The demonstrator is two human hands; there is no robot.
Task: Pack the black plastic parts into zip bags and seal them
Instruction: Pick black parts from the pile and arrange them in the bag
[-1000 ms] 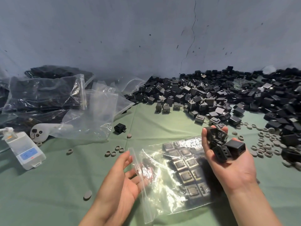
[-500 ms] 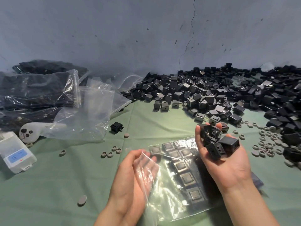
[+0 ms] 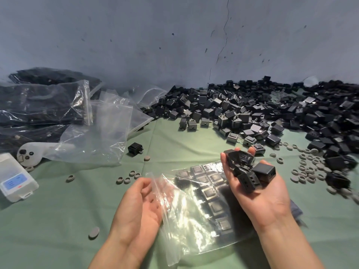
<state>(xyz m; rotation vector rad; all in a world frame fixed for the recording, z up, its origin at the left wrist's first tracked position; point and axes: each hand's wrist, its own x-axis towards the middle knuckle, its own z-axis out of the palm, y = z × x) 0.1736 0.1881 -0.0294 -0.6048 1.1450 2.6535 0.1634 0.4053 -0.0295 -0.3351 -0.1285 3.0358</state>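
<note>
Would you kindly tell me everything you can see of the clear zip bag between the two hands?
The zip bag is thin, clear, glossy plastic, crinkled and catching glare. It lies on the green cloth, its left edge raised where the left hand holds it with curled fingers. Rows of black square parts lie flat inside. The right hand, cupping a handful of loose parts, hovers above its right side; whether it touches the bag cannot be told.
</note>
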